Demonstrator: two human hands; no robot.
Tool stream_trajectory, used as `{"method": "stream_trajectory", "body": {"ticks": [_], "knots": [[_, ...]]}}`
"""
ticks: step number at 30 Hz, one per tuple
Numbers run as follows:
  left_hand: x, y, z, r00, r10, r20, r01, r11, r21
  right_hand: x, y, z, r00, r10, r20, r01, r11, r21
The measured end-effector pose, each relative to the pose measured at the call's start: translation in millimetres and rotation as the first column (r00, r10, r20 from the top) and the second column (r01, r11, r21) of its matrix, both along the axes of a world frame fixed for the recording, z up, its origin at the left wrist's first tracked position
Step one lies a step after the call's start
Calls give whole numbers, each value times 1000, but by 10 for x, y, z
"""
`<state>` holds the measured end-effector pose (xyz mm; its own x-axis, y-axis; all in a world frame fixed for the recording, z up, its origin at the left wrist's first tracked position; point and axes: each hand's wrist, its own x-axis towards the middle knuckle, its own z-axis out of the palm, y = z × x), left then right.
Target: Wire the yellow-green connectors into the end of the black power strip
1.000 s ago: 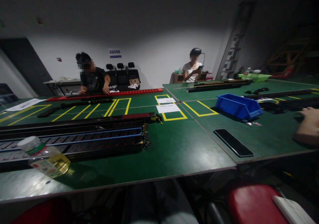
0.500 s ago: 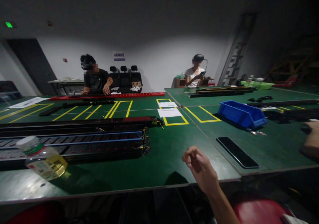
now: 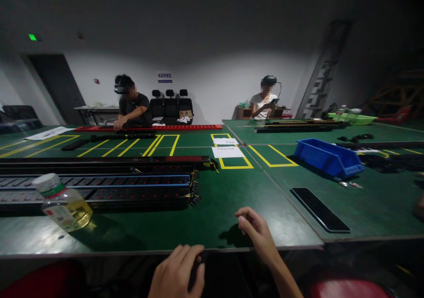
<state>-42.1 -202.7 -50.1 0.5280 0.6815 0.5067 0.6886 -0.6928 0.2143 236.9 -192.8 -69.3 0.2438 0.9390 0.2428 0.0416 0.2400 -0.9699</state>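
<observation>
My left hand [image 3: 179,271] is at the front edge of the green table [image 3: 139,234], palm down. Its fingers are slightly bent, the thumb stands apart, and I see nothing in its grasp. Just over the tabletop, to the right of it, my right hand [image 3: 256,234] has loosely curled fingers with a gap before the thumb, and it holds nothing. A dark smartphone [image 3: 319,210] lies flat to the right of this hand. On the left, a bottle of yellow liquid [image 3: 68,205] is in front of several long black power strips [image 3: 132,195].
A blue bin [image 3: 327,158] sits beyond the phone. Yellow tape outlines and paper sheets [image 3: 228,152] mark the middle. Across the table, one person [image 3: 134,105] leans over a red slotted rail [image 3: 185,127]; another person [image 3: 265,101] holds a phone. Someone's hand [image 3: 420,206] shows at the right edge.
My left hand has come into view at the table's front edge. My right hand has moved slightly down and left in the picture. The view has shifted a little.
</observation>
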Motion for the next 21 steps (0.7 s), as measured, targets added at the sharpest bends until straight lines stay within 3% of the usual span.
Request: {"method": "stream_trajectory", "body": {"ticks": [2, 4, 9, 21], "knots": [[240, 241, 172, 995, 57, 77, -61, 997, 50, -8, 14, 0, 1000, -3, 12, 3, 1000, -5], [351, 490, 247, 987, 92, 129, -101, 993, 62, -2, 33, -12, 999, 8, 41, -8, 1000, -7], [289, 973, 223, 965, 189, 180, -211, 972, 107, 18, 52, -34, 996, 11, 85, -10, 1000, -17], [486, 1199, 250, 912, 396, 103, -406, 906, 117, 26, 58, -64, 995, -5, 95, 12, 998, -69]]}}
